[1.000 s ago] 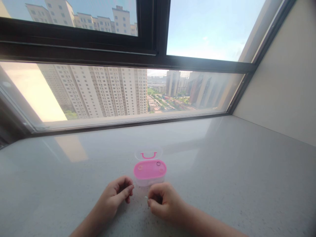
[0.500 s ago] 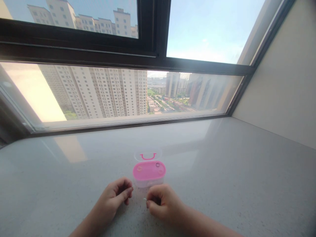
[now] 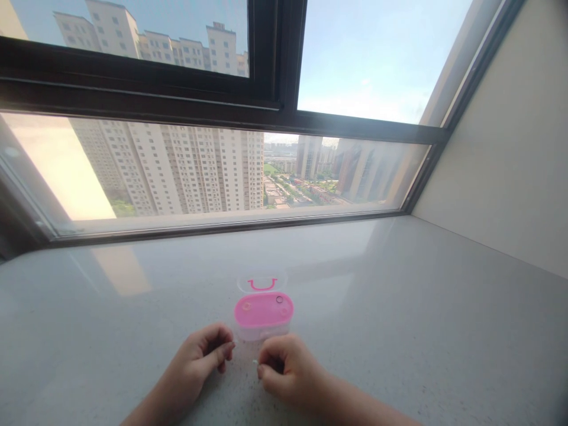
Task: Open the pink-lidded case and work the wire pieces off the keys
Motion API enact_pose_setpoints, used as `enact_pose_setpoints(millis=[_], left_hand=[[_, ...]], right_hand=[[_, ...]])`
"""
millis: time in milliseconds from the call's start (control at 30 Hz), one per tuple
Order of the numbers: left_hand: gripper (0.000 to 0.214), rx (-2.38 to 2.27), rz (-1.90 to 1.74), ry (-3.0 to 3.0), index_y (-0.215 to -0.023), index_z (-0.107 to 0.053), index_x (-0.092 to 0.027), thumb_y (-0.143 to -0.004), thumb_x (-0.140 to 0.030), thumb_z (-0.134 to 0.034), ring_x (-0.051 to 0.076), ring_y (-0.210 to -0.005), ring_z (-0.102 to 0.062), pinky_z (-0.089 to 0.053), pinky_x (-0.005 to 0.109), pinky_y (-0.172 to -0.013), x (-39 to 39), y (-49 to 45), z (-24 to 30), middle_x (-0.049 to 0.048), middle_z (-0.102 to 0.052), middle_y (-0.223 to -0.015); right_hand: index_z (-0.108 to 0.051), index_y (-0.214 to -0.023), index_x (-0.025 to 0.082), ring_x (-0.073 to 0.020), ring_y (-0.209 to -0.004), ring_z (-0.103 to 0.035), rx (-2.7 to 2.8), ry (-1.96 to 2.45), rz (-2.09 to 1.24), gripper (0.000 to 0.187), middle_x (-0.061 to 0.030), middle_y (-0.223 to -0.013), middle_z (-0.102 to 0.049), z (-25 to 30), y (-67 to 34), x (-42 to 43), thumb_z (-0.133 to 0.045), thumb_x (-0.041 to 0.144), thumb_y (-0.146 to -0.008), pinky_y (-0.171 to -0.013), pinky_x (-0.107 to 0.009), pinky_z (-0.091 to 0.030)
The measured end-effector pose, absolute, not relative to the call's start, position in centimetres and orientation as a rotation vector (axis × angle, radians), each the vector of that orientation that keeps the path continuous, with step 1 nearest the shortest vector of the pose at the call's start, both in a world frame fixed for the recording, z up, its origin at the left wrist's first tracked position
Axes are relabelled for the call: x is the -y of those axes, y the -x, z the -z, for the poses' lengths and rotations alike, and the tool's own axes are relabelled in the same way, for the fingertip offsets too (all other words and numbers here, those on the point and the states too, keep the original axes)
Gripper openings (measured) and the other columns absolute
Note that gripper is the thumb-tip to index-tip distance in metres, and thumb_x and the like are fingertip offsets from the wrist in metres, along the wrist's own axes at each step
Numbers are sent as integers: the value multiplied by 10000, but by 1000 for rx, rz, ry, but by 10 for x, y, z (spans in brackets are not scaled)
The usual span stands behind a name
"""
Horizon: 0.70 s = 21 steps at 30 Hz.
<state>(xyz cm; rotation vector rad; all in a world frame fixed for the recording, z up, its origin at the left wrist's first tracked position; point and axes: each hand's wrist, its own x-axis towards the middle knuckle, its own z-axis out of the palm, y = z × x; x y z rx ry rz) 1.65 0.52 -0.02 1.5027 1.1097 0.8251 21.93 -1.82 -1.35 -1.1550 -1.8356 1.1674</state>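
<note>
A small oval pink box point(image 3: 263, 311) with clear walls stands open on a grey stone sill point(image 3: 399, 319); its clear lid point(image 3: 261, 283) with a pink handle lies tipped back behind it. Tiny rings lie on the pink insert. My left hand point(image 3: 202, 358) rests just in front and left of the box, fingers curled with thumb against forefinger. My right hand point(image 3: 284, 370) sits in front and right of the box, fingers closed in a pinch on a tiny whitish thing at its fingertips. What the left fingers hold, if anything, I cannot make out.
A wide window with a dark frame point(image 3: 275, 112) runs along the back of the sill, with tall buildings outside. A beige wall point(image 3: 510, 160) closes the right side.
Both hands and the box sit slightly lower and further left in the picture as the head camera shifted. The hands keep the same closed poses.
</note>
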Motion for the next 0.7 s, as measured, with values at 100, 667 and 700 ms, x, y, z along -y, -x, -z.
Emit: enact_pose_setpoints(millis=[100, 667, 700], left_hand=[[206, -1110, -830, -1488, -692, -587, -161, -748, -354, -634, 147, -562, -515, -408, 247, -556, -5, -16, 1, -18, -560, -602], [194, -1092, -804, -1543, -714, -591, -164, -783, -345, -601, 153, -583, -523, -419, 246, -564, -7, -12, 8, -11, -562, -630], [193, -1094, -804, -1542, -715, -593, -163, -782, -344, -602, 153, -582, -523, -418, 247, -563, -6, -12, 9, -10, -563, -630]], right_hand=[[-531, -557, 143, -58, -464, -308, 1843, 1154, -1167, 102, 71, -487, -355, 13, -219, 18, -513, 78, -634, -445, -191, -220], [-554, -561, 140, -63, -464, -304, 1837, 1165, -1177, 96, 68, -486, -363, 13, -220, 17, -526, 86, -635, -446, -201, -213], [-556, -562, 140, -62, -463, -302, 1839, 1164, -1175, 97, 69, -485, -362, 13, -220, 17, -526, 85, -636, -445, -201, -212]])
